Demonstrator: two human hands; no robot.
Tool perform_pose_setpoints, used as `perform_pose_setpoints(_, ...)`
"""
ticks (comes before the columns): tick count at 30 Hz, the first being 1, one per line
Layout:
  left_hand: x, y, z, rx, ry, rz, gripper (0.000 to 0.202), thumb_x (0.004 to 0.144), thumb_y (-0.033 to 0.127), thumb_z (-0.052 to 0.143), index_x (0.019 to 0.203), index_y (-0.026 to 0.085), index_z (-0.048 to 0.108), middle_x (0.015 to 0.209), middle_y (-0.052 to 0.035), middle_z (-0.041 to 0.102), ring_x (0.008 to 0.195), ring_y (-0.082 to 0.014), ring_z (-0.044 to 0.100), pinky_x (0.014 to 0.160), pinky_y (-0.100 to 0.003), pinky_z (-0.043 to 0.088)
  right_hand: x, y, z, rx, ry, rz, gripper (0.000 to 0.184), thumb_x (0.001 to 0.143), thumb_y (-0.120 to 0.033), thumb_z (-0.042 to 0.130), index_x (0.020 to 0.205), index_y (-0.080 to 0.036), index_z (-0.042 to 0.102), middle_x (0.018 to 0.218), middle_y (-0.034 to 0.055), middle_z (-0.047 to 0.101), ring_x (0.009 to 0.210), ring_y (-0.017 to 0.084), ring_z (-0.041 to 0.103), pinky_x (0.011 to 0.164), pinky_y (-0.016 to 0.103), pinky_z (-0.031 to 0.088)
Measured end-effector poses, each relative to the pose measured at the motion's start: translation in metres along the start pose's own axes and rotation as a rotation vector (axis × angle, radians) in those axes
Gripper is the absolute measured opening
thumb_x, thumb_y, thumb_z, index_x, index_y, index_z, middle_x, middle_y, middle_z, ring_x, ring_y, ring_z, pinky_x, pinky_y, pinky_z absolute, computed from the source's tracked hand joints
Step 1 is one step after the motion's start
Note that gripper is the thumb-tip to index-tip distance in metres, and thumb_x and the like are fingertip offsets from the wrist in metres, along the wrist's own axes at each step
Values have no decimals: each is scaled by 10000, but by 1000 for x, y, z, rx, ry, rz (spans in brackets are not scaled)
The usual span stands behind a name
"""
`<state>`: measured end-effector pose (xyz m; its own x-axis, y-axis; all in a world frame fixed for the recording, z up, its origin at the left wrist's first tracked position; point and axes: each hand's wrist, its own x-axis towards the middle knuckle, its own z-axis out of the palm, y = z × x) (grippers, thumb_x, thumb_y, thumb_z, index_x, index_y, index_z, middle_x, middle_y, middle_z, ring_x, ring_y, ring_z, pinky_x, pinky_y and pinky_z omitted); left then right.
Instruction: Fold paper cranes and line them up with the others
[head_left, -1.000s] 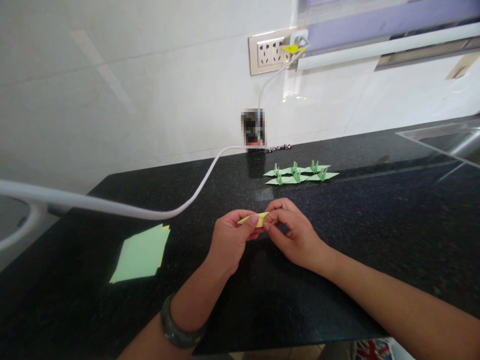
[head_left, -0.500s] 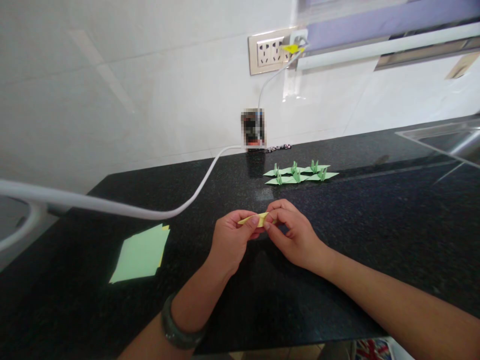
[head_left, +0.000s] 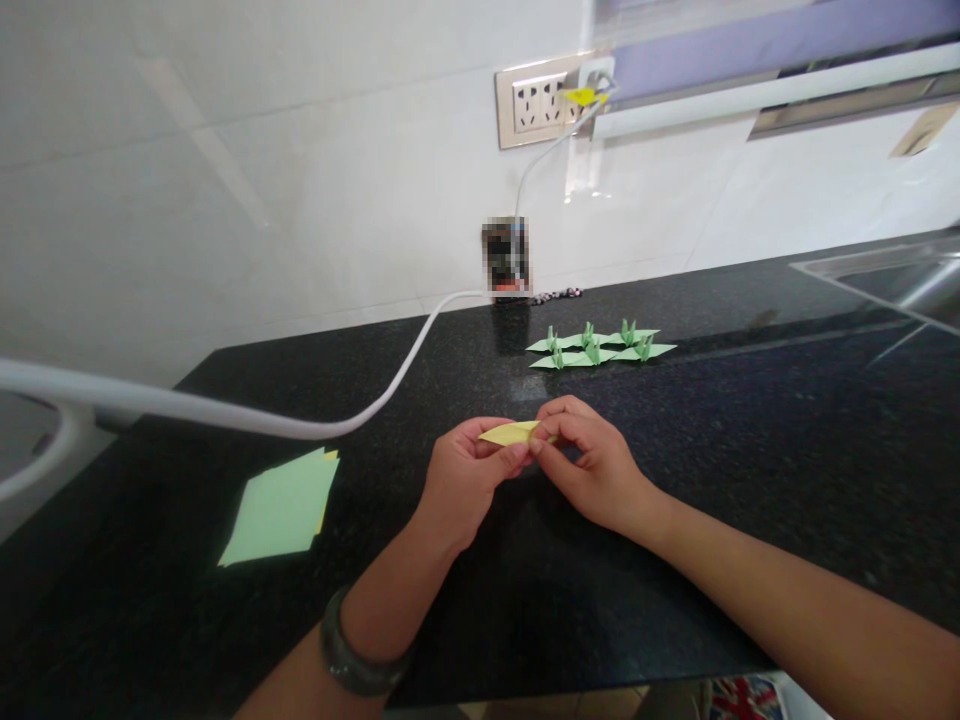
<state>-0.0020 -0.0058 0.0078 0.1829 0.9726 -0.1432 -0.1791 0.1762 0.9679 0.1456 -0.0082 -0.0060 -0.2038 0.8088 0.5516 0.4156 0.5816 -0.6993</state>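
Observation:
A folded piece of yellow paper [head_left: 510,433] is held between both hands above the dark countertop. My left hand [head_left: 466,475] grips its left part from below and in front, thumb bent toward the middle. At the paper's right end, my right hand [head_left: 589,465] pinches it between thumb and fingers, which hide that end. Beyond the hands stand several green paper cranes [head_left: 594,352] in two rows, wings spread. To the left lies a stack of green paper sheets [head_left: 281,505] with a yellow edge peeking out underneath.
A thick white arm or cable [head_left: 300,428] curves from the left edge to a blurred-out device [head_left: 507,258] against the tiled wall. A thin cord runs up to the wall socket [head_left: 536,105]. A metal-rimmed fixture [head_left: 885,270] is set in the counter at right.
The yellow paper has turned so that more of its left flap shows. My left thumb has slid lower, off the paper's face. My right hand still pinches the right end.

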Motion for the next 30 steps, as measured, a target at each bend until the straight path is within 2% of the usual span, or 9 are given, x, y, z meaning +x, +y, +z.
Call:
perform_pose_setpoints(2,0,1,0,6,16,-15,328,615,196,672,906,111,546,735,-50,663,597,-109,613,587,-215,473,1,1,-2,19,23,3,88,755,-128,493,727,-174,562,819,37,513,742,132,509,641,262,426)
perform_pose_setpoints(4,1,3,-1,26,17,-28,390,618,197,666,972,114,523,710,-48,659,580,-121,617,568,-220,471,3,3,-4,53,102,54,74,771,-160,488,776,-177,561,842,42,523,786,143,514,656,266,432)
perform_pose_setpoints(6,1,3,-1,51,0,-28,446,620,193,660,1030,121,500,667,-33,651,562,-122,613,552,-217,465,5,5,-5,91,162,148,111,778,-209,495,870,-180,550,844,41,531,757,140,519,599,248,435)
perform_pose_setpoints(9,1,3,-3,88,-28,2,475,622,183,649,1064,134,483,634,-14,639,550,-116,601,554,-219,460,7,8,-6,88,72,216,137,760,-256,528,858,-172,575,745,22,544,628,117,506,509,223,406)
perform_pose_setpoints(12,1,1,-3,117,4,85,492,629,191,642,1086,154,464,611,8,628,559,-109,589,597,-236,464,6,8,-4,52,-20,190,96,752,-219,523,708,-162,586,653,7,545,573,103,489,498,218,387)
perform_pose_setpoints(16,2,-3,-1,57,63,164,523,636,223,649,1093,182,399,634,14,638,586,-111,592,625,-247,464,1,4,1,17,13,167,65,735,-188,527,694,-163,572,610,-2,542,542,96,475,480,211,370)
perform_pose_setpoints(19,2,-5,1,-25,70,106,425,615,239,671,977,160,462,664,-1,648,575,-101,589,621,-244,469,-2,0,3,-39,73,140,67,727,-188,536,671,-165,566,594,-3,532,528,94,467,472,211,359)
perform_pose_setpoints(23,0,-5,3,-2,12,-6,239,621,285,662,755,102,589,637,-28,637,564,-94,578,595,-224,472,-4,-3,2,-91,127,96,72,732,-191,533,670,-171,564,581,-7,526,521,94,469,474,215,366)
perform_pose_setpoints(30,-1,-7,3,109,13,77,171,683,280,599,734,120,632,633,-24,628,585,-107,572,615,-240,479,-5,-3,0,-127,15,-77,76,751,-170,520,712,-173,585,659,22,572,612,112,525,557,233,427)
